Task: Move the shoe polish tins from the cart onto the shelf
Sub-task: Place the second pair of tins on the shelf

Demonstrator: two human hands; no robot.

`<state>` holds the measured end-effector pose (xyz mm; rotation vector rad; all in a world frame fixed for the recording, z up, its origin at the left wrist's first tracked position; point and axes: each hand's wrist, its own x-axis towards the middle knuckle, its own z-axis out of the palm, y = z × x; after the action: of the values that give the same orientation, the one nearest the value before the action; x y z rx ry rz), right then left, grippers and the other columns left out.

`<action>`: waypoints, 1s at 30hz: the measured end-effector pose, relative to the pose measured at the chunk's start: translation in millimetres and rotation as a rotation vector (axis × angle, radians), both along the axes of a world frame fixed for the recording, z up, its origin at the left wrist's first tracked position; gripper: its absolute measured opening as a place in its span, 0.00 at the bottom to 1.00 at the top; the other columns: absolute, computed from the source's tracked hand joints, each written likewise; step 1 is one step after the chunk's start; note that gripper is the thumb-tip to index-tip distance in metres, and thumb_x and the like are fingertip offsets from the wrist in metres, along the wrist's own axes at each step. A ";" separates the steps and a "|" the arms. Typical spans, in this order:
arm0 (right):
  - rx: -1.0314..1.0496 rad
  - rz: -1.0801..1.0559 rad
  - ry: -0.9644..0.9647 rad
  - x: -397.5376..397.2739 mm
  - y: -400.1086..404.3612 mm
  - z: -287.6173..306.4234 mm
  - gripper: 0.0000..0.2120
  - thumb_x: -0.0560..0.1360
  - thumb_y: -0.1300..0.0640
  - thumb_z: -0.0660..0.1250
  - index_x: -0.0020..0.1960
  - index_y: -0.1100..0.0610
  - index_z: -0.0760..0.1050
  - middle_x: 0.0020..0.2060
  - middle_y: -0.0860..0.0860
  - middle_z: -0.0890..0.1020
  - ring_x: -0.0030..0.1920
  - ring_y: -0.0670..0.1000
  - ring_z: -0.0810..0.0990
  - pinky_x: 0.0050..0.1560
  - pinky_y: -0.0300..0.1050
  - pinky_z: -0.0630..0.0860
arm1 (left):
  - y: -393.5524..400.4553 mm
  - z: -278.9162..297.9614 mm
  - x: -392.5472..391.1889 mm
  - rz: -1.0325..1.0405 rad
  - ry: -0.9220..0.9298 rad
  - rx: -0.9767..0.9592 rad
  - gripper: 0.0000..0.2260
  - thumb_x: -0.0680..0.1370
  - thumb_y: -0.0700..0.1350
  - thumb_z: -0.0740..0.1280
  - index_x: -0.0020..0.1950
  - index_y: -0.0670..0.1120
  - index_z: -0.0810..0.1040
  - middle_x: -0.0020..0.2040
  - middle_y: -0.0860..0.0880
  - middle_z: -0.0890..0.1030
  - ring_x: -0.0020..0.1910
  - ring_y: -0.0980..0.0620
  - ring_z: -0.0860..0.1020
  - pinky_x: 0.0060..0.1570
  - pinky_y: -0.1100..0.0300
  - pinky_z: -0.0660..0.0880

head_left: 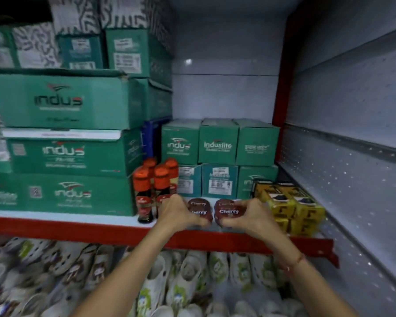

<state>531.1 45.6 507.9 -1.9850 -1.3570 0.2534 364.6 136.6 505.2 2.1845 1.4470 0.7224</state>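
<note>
Dark red round shoe polish tins marked "Cherry" stand in two short stacks at the front of the white shelf (114, 219) with a red edge. My left hand (177, 213) grips the left stack of tins (199, 210) from its left side. My right hand (253, 215) grips the right stack of tins (226, 211) from its right side. The two stacks sit side by side, almost touching. The cart is out of view.
Orange-capped polish bottles (146, 191) stand just left of my left hand. Yellow boxes (288, 204) sit right of my right hand. Green "indus" cartons (218, 145) fill the shelf behind and to the left. White clogs (181, 282) lie on the level below.
</note>
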 end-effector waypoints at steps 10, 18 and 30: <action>-0.174 0.105 -0.004 32.0 37.4 -25.8 0.23 0.56 0.45 0.77 0.46 0.56 0.82 0.40 0.48 0.87 0.39 0.45 0.83 0.46 0.49 0.83 | 27.0 -13.1 24.5 -0.004 0.123 -0.113 0.28 0.50 0.59 0.77 0.43 0.44 0.83 0.39 0.48 0.82 0.43 0.49 0.81 0.32 0.62 0.68; -0.174 0.251 -0.288 26.9 45.8 -15.6 0.21 0.80 0.48 0.50 0.66 0.57 0.71 0.69 0.56 0.72 0.66 0.57 0.72 0.65 0.56 0.70 | 22.1 -2.9 38.0 -0.224 0.250 -0.048 0.22 0.81 0.54 0.51 0.68 0.43 0.68 0.71 0.41 0.69 0.69 0.42 0.67 0.68 0.49 0.65; -0.084 0.224 -0.414 18.9 20.6 -31.7 0.22 0.81 0.50 0.48 0.73 0.53 0.62 0.75 0.48 0.62 0.74 0.50 0.60 0.73 0.44 0.46 | -0.7 -12.8 13.4 -0.270 0.312 0.108 0.21 0.82 0.50 0.47 0.74 0.45 0.61 0.76 0.46 0.62 0.74 0.46 0.61 0.72 0.55 0.57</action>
<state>550.0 66.2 476.2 -2.0268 -1.8622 -0.0033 378.0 135.9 492.3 2.6018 1.2345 0.3867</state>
